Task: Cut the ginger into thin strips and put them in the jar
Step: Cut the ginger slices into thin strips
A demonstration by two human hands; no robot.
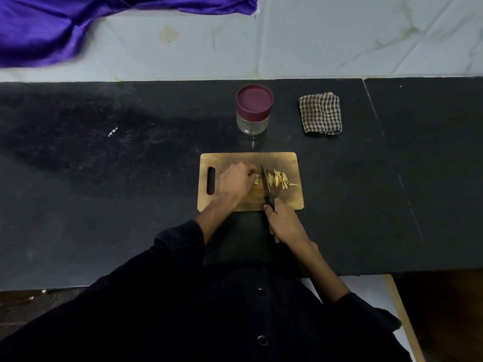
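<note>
Wooden and pale brown, the cutting board (pixel 287 163) lay on the black counter (pixel 130 178) in the head view, its slot handle to the left. On it the left hand (pixel 235 182) rested with fingers curled down over a small piece of ginger (pixel 256 180), so that only a pale end of the piece showed beside the fingertips; how much remained under the hand could not be made out. The right hand (pixel 283 223) was wrapped around the dark handle of the knife (pixel 267 182), hiding most of that handle, and the blade ran away from the person, just to the right of the held piece. To the right of the blade a loose heap of ginger strips (pixel 281 178) lay on the board, too small to count.

Beyond the board stood the jar (pixel 254 111), clear-walled, with its maroon lid on; nothing inside it could be discerned. A folded checked cloth (pixel 320 113) lay to the jar's right, apart from it. Purple fabric (pixel 65 24) filled the upper left corner, cut off by the frame's edge. Dark sleeves covered both forearms partway, and the lower frame was taken up by the person's dark buttoned garment.
</note>
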